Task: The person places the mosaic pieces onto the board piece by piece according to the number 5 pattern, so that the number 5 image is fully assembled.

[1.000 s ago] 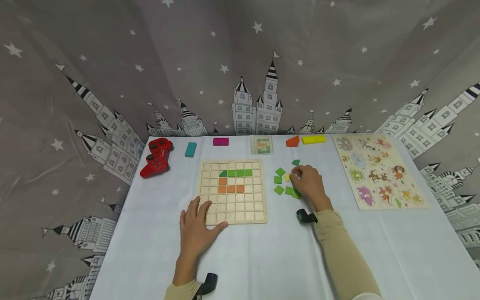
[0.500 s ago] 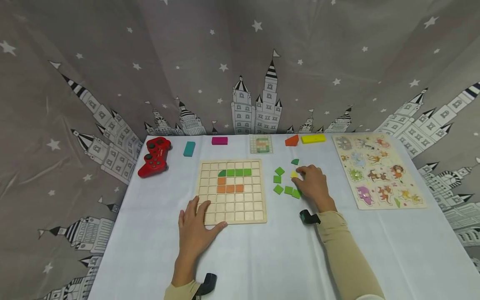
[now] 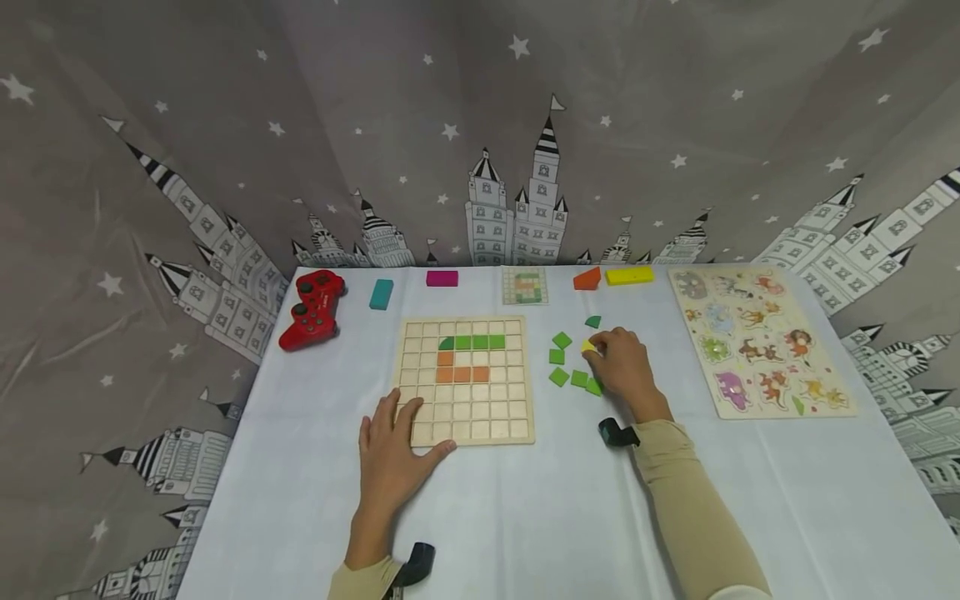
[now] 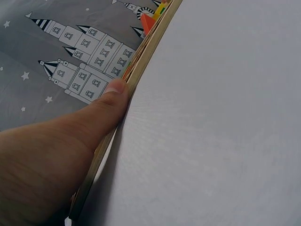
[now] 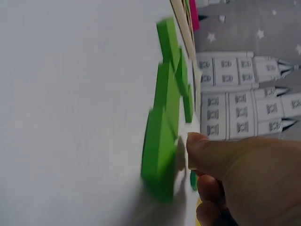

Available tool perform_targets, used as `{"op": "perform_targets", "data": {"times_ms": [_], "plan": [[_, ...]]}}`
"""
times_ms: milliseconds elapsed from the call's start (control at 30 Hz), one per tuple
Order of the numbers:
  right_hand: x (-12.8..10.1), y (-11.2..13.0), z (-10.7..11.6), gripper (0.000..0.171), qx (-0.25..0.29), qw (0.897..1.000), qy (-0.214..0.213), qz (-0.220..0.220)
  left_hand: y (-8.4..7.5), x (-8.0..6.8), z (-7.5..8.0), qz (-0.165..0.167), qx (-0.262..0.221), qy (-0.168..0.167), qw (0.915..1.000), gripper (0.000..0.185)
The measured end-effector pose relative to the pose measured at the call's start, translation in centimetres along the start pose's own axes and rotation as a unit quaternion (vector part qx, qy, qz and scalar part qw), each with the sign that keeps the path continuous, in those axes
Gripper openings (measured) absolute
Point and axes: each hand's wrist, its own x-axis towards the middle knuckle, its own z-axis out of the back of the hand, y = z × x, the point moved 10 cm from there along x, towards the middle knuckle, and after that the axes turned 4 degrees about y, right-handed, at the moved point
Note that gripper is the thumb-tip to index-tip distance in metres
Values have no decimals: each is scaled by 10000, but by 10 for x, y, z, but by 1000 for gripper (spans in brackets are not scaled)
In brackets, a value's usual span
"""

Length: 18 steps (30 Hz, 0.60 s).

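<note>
My right hand (image 3: 624, 367) pinches a yellow tile (image 3: 587, 346) among the green tiles (image 3: 559, 377), at three o'clock from the grid board (image 3: 465, 379). My left hand (image 3: 392, 454) lies flat, fingers straight, on the board's seven o'clock corner.

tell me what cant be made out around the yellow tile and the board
- Yellow tile: head view, mostly covered by the right hand; grip unclear.
- Right wrist view: green tiles blurred, too close.
- Board: left wrist view shows only its edge behind the left hand.
- Pattern card: too small.
</note>
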Motion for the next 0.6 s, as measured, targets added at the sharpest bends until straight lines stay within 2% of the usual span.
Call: {"op": "perform_targets", "data": {"times_ms": [167, 267, 433, 600], "plan": [[-11, 32, -9, 38, 68, 9996, -4, 279, -1, 1, 5, -53, 20, -117, 9999, 89], [-21, 64, -21, 35, 44, 9970, 9, 772, -1, -1, 7, -44, 19, -181, 9998, 89], [-33, 113, -43, 30, -200, 9869, 13, 1599, -2, -1, 5, -49, -20, -207, 9998, 89], [-35, 136, -58, 28, -506, 9830, 76, 1766, -1, 0, 1, -19, 26, -125, 9999, 91]]}}
